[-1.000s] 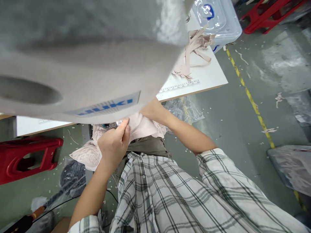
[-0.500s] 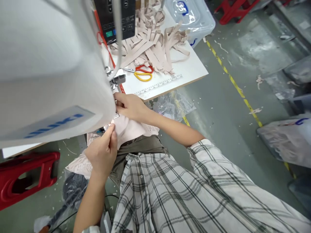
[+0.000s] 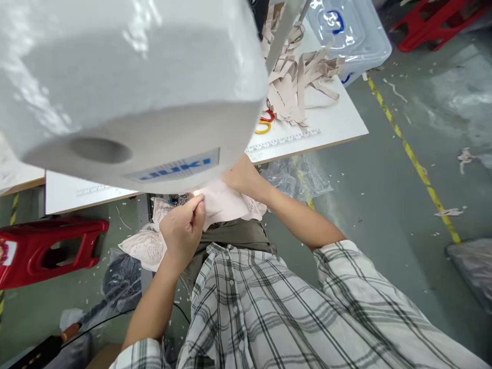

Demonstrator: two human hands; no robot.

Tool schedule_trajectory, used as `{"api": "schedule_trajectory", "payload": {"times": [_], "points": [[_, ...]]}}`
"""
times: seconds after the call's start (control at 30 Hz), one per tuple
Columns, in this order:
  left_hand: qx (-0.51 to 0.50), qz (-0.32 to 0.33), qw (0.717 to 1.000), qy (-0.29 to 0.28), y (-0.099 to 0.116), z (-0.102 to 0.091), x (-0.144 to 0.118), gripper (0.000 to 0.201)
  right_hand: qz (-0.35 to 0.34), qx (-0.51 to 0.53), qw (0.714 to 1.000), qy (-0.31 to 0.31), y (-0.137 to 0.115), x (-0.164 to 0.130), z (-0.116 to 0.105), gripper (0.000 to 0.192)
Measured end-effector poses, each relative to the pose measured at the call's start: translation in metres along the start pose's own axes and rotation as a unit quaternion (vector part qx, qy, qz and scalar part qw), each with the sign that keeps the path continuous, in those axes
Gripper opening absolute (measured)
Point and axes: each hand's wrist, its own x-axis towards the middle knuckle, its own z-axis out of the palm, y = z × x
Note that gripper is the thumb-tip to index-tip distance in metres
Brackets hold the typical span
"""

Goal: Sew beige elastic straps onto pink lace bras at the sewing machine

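A pale pink fabric piece (image 3: 225, 201) with lace parts lies over the front of the sewing machine and hangs toward my lap. My left hand (image 3: 182, 228) pinches its near edge between thumb and forefinger. Beyond it, my right hand (image 3: 244, 177) rests at the fabric's right side, its fingers hidden behind the machine head. The white sewing machine head (image 3: 184, 118), lettered JUKI in blue, covers the needle area. Lacy cloth (image 3: 148, 246) hangs down left of my left hand.
On the white table (image 3: 346, 123) lie beige fabric strips (image 3: 286, 95), scissors (image 3: 264, 125) with red and yellow handles and a clear ruler (image 3: 284, 141). A lidded plastic box (image 3: 353, 38) stands behind. Red stools (image 3: 54, 246) flank the work area. Plastic bags (image 3: 300, 177) lie on the floor.
The view has shifted, so the machine head now hides the needle area, control panel and my right fingers. My left hand keeps its pinch on the fabric.
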Motion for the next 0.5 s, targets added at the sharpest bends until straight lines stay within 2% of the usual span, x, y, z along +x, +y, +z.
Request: {"api": "schedule_trajectory", "payload": {"times": [0.17,0.3,0.5], "points": [[-0.009,0.025,1.000,0.008,0.002,0.002,0.005,0.026,0.001,-0.008,1.000,-0.008,0.006,0.001,0.001,0.024],[-0.015,0.039,0.999,0.009,0.006,0.000,0.008,0.025,0.016,-0.014,1.000,-0.012,0.006,0.003,0.002,0.024],[-0.020,0.057,0.998,0.016,0.012,-0.004,0.010,0.023,0.003,-0.008,1.000,-0.016,0.011,0.002,0.004,0.019]]}}
